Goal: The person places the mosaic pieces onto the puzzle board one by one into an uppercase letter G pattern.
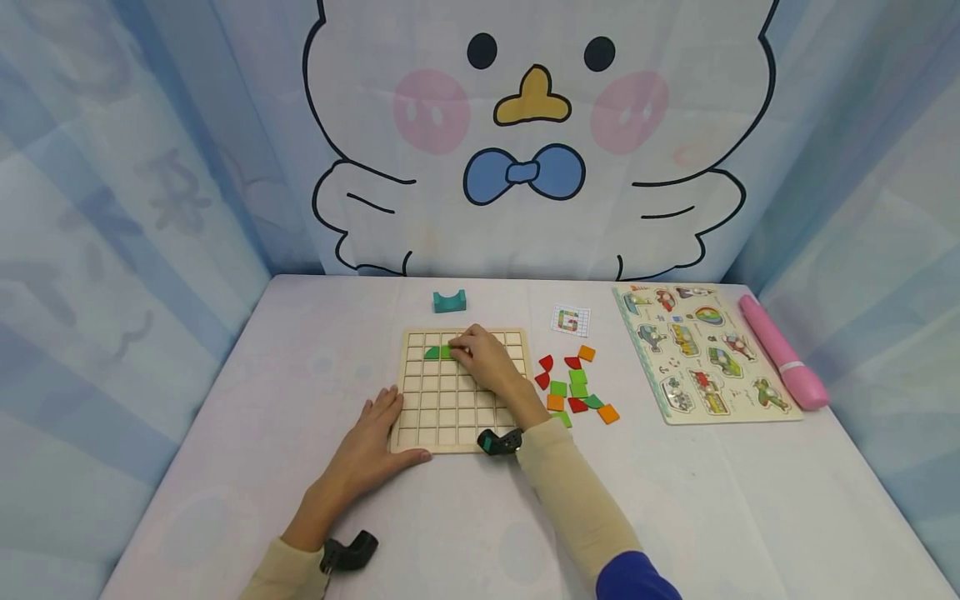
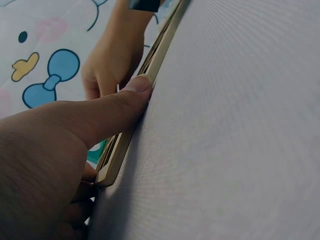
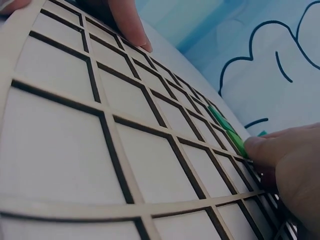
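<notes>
A square wooden grid board (image 1: 442, 418) lies on the table. My left hand (image 1: 363, 454) steadies its near left corner, fingers along the left side and thumb (image 2: 117, 107) extended against the front edge. Over the upper part of the board, my right hand (image 1: 486, 362) pinches a green square tile (image 1: 446, 352) at its right edge; the fingertips partly cover it. Directly left of that tile sits a green tile with a curved side (image 1: 432, 353), in a cell of the same row. The right wrist view shows the thumb (image 3: 260, 150) touching the green square tile (image 3: 236, 142).
Loose red, orange and green tiles (image 1: 577, 390) are scattered right of the board. Behind them lies a small pattern card (image 1: 572, 321). A teal arched block (image 1: 449, 302) stands beyond the board. Farther right are a picture puzzle board (image 1: 701, 354) and a pink tube-shaped object (image 1: 783, 354).
</notes>
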A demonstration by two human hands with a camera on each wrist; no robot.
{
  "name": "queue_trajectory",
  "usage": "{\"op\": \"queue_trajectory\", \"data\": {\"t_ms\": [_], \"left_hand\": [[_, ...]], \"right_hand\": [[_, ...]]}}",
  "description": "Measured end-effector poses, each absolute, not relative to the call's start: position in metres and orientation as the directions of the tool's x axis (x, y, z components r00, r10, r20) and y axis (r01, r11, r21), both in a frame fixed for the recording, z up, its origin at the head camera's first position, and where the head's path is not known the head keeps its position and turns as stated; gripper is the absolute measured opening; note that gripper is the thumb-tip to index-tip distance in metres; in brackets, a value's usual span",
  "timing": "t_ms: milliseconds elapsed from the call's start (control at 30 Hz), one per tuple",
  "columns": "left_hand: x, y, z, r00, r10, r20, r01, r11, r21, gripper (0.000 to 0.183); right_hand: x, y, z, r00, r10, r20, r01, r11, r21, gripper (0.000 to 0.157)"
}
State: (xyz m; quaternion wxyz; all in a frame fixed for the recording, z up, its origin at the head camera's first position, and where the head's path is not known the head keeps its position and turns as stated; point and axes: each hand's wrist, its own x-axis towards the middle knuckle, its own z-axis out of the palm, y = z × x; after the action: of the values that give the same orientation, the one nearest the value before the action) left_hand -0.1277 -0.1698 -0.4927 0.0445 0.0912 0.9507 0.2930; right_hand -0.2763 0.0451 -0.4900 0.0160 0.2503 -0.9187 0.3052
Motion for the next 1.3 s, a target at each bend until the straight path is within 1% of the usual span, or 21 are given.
{"op": "queue_trajectory", "data": {"t_ms": [233,633,867,1133,1300], "left_hand": [[-0.127,-0.17,-0.493,-0.98,0.196,-0.022,0.15,0.81,0.566,0.108],[-0.127,-0.17,-0.493,-0.979,0.2,-0.022,0.153,0.808,0.569,0.108],[-0.128,-0.17,-0.494,-0.979,0.201,-0.024,0.15,0.804,0.575,0.108],[-0.128,-0.169,-0.493,-0.979,0.2,-0.032,0.147,0.812,0.565,0.109],[-0.127,-0.169,-0.492,-0.981,0.192,-0.034,0.139,0.81,0.57,0.108]], "right_hand": [[-0.276,0.05,-0.488,-0.866,-0.468,0.174,-0.471,0.651,-0.595,0.032],[-0.265,0.063,-0.475,-0.866,-0.474,0.159,-0.46,0.63,-0.626,0.034],[-0.261,0.07,-0.474,-0.863,-0.478,0.166,-0.466,0.622,-0.629,0.034],[-0.254,0.079,-0.472,-0.885,-0.441,0.147,-0.426,0.642,-0.638,0.039],[-0.25,0.084,-0.468,-0.897,-0.414,0.157,-0.411,0.65,-0.639,0.041]]}}
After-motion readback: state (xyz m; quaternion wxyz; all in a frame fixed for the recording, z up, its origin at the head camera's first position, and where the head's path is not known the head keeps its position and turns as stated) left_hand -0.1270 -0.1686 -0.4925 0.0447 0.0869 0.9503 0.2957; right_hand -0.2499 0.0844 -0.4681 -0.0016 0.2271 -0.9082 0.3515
